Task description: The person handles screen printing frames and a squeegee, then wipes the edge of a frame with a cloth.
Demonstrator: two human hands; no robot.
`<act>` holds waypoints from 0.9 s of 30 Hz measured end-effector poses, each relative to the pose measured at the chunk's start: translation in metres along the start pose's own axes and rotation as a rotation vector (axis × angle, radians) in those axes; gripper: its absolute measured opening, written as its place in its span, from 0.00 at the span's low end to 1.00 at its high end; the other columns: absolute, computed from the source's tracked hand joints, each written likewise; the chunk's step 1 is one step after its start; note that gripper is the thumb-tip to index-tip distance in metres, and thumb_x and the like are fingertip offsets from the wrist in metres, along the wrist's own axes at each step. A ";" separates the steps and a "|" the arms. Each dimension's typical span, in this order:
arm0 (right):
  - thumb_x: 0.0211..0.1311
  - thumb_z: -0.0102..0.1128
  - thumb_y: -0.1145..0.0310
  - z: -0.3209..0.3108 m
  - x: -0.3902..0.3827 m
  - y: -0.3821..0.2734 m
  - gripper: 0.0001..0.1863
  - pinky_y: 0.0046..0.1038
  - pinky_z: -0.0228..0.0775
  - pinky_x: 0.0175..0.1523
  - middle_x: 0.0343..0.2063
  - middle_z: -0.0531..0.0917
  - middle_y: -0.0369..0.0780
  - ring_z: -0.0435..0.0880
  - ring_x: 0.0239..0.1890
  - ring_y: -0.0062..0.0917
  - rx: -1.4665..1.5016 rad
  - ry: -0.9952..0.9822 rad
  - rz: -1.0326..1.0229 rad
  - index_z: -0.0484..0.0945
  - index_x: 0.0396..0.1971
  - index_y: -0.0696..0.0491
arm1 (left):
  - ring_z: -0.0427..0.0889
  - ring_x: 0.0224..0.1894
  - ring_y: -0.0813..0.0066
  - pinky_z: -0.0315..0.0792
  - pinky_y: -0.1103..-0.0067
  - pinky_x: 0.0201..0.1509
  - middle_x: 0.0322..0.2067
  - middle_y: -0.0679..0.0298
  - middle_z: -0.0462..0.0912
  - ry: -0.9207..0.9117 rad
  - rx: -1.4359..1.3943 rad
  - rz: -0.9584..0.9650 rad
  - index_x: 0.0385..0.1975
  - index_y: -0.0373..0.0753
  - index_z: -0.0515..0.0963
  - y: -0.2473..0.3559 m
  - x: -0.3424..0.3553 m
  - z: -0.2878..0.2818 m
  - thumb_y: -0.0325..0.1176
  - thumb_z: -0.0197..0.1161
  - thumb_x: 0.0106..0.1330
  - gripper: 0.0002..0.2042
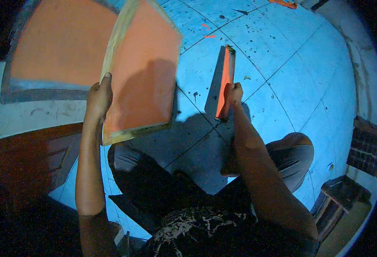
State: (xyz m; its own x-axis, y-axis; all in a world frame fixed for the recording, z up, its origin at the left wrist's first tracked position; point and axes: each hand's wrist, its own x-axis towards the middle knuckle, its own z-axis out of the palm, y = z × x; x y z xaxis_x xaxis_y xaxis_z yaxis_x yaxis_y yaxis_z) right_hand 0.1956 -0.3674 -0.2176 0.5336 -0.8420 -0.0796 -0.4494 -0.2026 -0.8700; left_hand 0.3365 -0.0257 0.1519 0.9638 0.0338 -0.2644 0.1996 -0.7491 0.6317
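My left hand point(99, 97) grips the near left edge of a screen-printing frame point(147, 73), thumb on its pale wooden rim, and holds it up tilted. Orange coating covers its mesh, and a shadow falls across it. Out over the floor, my right hand point(235, 93) is closed around a long, narrow scoop coater point(226, 85), which is smeared with orange along its length. The coater is apart from the frame, to its right. My right fingers are partly hidden behind the coater.
A second orange-coated screen frame point(47, 95) with a dark rim leans at the left, above a brown wooden panel point(21, 158). Blue-lit floor tiles point(278, 55) carry dark spots and orange scraps. A small wooden stool point(340, 195) stands by the right wall. My folded legs are close below.
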 end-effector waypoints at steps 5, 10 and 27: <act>0.59 0.47 0.71 -0.011 -0.001 -0.028 0.10 0.22 0.60 0.14 0.12 0.68 0.34 0.67 0.10 0.18 1.194 -0.414 0.324 0.59 0.20 0.51 | 0.63 0.13 0.79 0.57 0.78 0.17 0.11 0.67 0.66 0.053 -0.094 0.018 0.16 0.38 0.68 -0.011 0.011 -0.003 0.55 0.53 0.59 0.23; 0.62 0.48 0.70 -0.027 0.002 -0.083 0.09 0.20 0.60 0.14 0.14 0.68 0.34 0.66 0.11 0.17 1.209 -0.463 0.422 0.59 0.25 0.51 | 0.63 0.13 0.80 0.56 0.79 0.16 0.12 0.69 0.67 -0.043 -0.274 -0.034 0.18 0.39 0.69 -0.018 0.020 -0.010 0.55 0.55 0.59 0.23; 0.62 0.52 0.68 -0.040 -0.019 -0.166 0.11 0.24 0.63 0.13 0.17 0.73 0.39 0.71 0.12 0.21 0.745 -0.219 0.019 0.62 0.40 0.53 | 0.61 0.18 0.78 0.56 0.75 0.20 0.14 0.70 0.64 0.092 0.014 0.082 0.20 0.39 0.71 -0.026 0.022 -0.004 0.52 0.50 0.64 0.21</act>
State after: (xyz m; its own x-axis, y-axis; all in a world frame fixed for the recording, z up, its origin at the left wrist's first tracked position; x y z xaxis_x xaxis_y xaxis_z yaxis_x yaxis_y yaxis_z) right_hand 0.2314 -0.3373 -0.0520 0.6952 -0.7079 -0.1250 0.0990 0.2665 -0.9587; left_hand 0.3537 -0.0029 0.1328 0.9890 0.0320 -0.1441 0.1176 -0.7608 0.6383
